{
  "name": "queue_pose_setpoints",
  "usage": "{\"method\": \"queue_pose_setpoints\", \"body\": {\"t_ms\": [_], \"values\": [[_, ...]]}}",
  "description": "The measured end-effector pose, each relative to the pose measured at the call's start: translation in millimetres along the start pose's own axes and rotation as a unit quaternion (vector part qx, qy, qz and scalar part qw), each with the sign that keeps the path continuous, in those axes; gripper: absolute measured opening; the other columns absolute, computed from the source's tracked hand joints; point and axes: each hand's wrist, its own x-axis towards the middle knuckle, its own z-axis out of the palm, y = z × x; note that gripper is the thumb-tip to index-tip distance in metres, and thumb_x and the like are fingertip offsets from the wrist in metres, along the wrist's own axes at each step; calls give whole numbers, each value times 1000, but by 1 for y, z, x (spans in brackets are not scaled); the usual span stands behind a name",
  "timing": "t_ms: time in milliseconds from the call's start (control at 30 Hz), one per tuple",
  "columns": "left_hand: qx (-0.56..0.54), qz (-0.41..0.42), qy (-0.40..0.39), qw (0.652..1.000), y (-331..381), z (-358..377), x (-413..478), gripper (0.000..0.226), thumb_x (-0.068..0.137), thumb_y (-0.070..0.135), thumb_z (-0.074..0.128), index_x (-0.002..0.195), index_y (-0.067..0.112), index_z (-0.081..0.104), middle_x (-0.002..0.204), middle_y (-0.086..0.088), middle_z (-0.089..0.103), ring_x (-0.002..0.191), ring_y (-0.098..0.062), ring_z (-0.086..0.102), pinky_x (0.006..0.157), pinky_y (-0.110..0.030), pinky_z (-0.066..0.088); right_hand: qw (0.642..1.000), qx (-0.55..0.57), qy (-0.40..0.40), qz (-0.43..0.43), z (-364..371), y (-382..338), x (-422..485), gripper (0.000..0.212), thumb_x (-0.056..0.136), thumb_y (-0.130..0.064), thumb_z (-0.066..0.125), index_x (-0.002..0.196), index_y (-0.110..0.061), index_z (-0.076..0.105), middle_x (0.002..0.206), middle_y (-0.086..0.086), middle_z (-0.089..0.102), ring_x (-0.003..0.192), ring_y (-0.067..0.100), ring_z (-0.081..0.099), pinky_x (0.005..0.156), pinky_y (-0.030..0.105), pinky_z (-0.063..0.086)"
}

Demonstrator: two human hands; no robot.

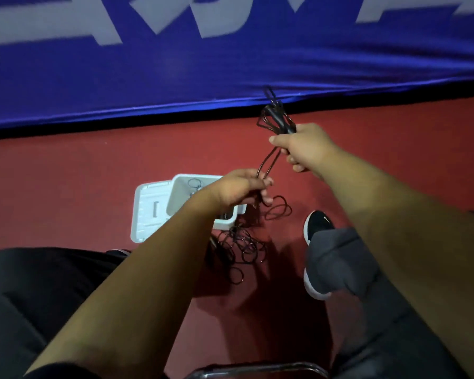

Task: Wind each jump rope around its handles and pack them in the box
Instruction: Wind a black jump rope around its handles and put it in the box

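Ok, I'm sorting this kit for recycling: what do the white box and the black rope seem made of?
The box looks like moulded white plastic with a smooth finish: rounded corners and a shaped recess in its open lid. The rope looks like thin black plastic-coated cord: it holds springy loops on the floor and glints faintly. Its core cannot be told.

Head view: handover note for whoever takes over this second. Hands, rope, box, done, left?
Right hand grips the black handles, with a few rope turns round them.
Left hand pinches the rope just below the handles.
Most of it lies in loose coils on the red floor, beside the open white box.
Thin loops show inside the box; I cannot tell whether that is a packed rope.
Left to do: finish winding, put the bundle in the box.
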Motion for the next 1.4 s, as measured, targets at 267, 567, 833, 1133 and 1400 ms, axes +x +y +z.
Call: {"method": "queue_pose_setpoints", "body": {"t_ms": [267, 567, 833, 1133, 1400], "values": [[16, -34, -132, 991, 85, -14, -127, 12, 108, 17, 54, 100, 14, 62, 92, -9, 67, 93, -26, 77, 84, -38, 63, 995, -9, -41, -89, -5, -85, -81, 30, 87, -24, 85, 88, -24, 55, 68, 1, 45, 47, 13, 37, 44, 25, 34], [356, -197, 64, 911, 39, -77, -180, 30, 100, 12, 62, 130, 16, 64, 131, -7, 69, 116, -20, 66, 98, -40, 55, 961, 39, -237, -139, 32, -123, -126, 31, 97, -40, 77, 101, -14, 61, 70, 1, 45, 52, 11, 30, 45, 24, 24], [16, 135, 95, 986, 92, -97, -184, 88, 71, -16, 45, 153, 17, 49, 154, -3, 56, 144, -16, 49, 109, -28, 39, 939, -147, -243, -194, 55, -107, -125, 19, 92, -39, 83, 85, -28, 69, 67, -2, 57, 60, 17, 49, 55, 32, 46], [159, 124, 82, 976, 99, -108, -158, 24, 98, -9, 56, 108, 5, 73, 100, -11, 74, 92, -16, 70, 85, -27, 55, 924, -210, -281, -152, 60, -87, -92, 27, 91, -31, 84, 87, -11, 66, 59, -7, 55, 53, 14, 48, 54, 32, 44], [253, 120, 146, 949, 123, -107, -156, 15, 93, 13, 76, 102, 23, 83, 94, -2, 78, 77, -10, 60, 72, -26, 51, 880, -370, -270, -126, 63, -76, -64, 33, 95, -41, 79, 89, -10, 69, 70, 6, 71, 50, 16, 56, 52, 31, 48]]}}
